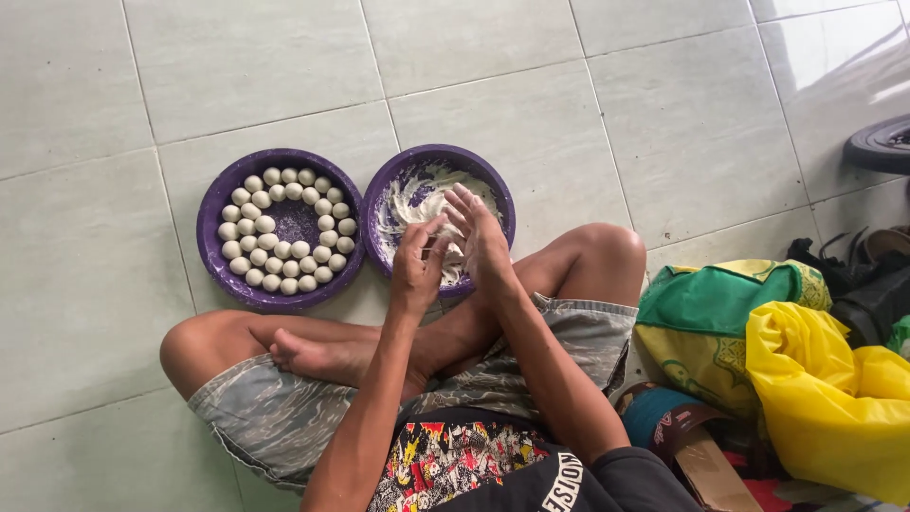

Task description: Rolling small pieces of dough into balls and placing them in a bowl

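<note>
A: Hands first, quick.

B: Left hand and right hand meet palm to palm over the purple basin of dough, near frame centre. Right palm is flat, fingers stretched toward 11 o'clock. Left fingers curl against it. Anything pressed between the palms is hidden, so I cannot tell what they hold or how tight.

A: Dough itself?

B: White sticky dough mass smeared inside that basin, mostly at its 9 to 12 o'clock side, partly covered by the hands.

A: What's next to it?

B: Second purple basin, touching the first one at its 9 o'clock. It holds small white dough balls laid in rings, with a bare patch in the middle.

A: Person's pose?

B: Sitting cross-legged on pale floor tiles, camouflage shorts, bare foot at 7 o'clock from the hands, right knee at 3 o'clock of the dough basin.

A: Rest of the scene?

B: Yellow plastic bag at 4 o'clock by the frame edge, green-and-yellow cloth just beside it. Dark tyre at 2 o'clock, cut off by the edge.
</note>
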